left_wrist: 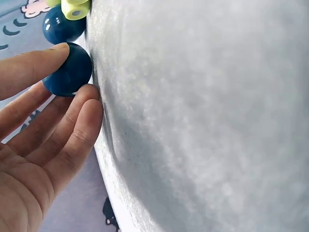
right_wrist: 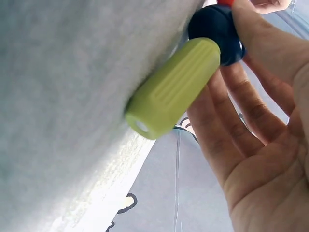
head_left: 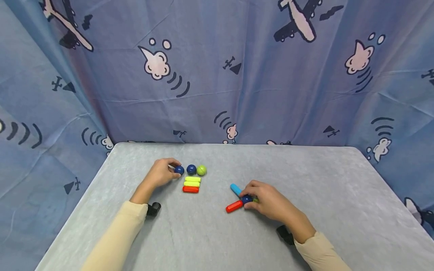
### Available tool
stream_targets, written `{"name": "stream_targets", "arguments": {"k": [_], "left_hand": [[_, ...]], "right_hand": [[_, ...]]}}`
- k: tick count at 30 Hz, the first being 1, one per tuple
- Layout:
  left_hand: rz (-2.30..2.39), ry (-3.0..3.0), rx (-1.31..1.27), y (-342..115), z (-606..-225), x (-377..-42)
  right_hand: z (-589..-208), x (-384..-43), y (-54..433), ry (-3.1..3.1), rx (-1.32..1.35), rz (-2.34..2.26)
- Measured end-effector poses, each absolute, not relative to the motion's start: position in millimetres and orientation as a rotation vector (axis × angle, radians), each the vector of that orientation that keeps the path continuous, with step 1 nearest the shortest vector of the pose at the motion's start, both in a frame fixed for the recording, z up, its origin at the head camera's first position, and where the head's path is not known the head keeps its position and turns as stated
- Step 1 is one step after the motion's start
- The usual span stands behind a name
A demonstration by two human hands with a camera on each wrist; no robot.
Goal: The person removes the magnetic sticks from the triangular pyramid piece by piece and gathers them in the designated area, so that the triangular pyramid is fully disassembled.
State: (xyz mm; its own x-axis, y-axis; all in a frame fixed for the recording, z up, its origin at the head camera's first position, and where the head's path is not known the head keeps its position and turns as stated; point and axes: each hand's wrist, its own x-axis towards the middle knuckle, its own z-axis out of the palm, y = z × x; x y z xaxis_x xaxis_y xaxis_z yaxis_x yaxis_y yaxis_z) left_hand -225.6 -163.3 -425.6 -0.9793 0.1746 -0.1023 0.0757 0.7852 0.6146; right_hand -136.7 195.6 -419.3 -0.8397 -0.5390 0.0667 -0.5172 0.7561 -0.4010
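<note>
At the left of the table, my left hand (head_left: 163, 172) pinches a dark blue ball (left_wrist: 72, 72) between thumb and fingertips. Just right of it sit a second blue ball (head_left: 191, 169) and a lime green ball (head_left: 201, 170). Right of centre, my right hand (head_left: 266, 199) grips another dark blue ball (head_left: 246, 199), thumb on one side and fingers on the other. Around that ball, a light blue rod (head_left: 235, 189), a red rod (head_left: 234, 206) and a lime green rod (right_wrist: 174, 89) point outward. The green one is mostly hidden by the hand in the head view.
Two yellow rods (head_left: 192, 181) and a red rod (head_left: 190, 189) lie stacked side by side in front of the loose balls. A blue patterned curtain (head_left: 203, 75) hangs behind the grey table (head_left: 305, 165). Dark wrist cameras (head_left: 154, 209) sit under both wrists.
</note>
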Motion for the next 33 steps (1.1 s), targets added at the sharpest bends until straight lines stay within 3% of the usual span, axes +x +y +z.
{"name": "stream_targets", "arguments": {"k": [33], "left_hand": [[0.943, 2.838, 0.230, -157.5, -427.2, -229.8]], "right_hand": [[-418.2, -140.3, 188.1, 2.904, -0.874, -0.601]]}}
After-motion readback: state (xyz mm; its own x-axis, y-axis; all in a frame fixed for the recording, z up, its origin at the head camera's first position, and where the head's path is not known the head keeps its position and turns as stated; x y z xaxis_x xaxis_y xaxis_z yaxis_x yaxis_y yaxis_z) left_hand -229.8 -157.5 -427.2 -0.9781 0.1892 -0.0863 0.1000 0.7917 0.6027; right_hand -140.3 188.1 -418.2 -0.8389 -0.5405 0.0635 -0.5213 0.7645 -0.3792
